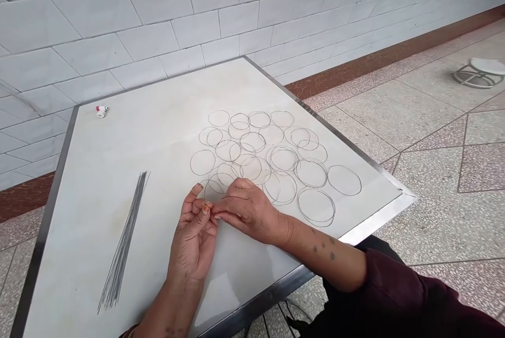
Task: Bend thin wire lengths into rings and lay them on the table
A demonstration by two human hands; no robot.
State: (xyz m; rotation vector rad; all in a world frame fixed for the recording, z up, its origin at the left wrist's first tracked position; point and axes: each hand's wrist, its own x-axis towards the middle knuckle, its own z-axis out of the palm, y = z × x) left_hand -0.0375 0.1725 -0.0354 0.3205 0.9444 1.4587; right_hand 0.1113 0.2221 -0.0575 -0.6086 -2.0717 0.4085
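Near the table's front, my left hand (pixel 195 233) is palm up, thumb and fingers pinching a thin wire loop (pixel 205 191). My right hand (pixel 250 209) comes in from the right, its fingertips closed on the same loop where they meet the left fingertips. Many thin wire rings (pixel 315 205) lie flat and partly overlapping beyond and to the right of my hands. A bundle of straight wires (pixel 125 243) rests on the table left of my left hand. The pinched part of the wire is mostly hidden by my fingers.
The white table (pixel 158 127) has a metal edge and stands by a tiled wall (pixel 216 22). A small white and pink object (pixel 101 111) lies at its far left corner. On the floor at the right stands a round stool (pixel 481 72).
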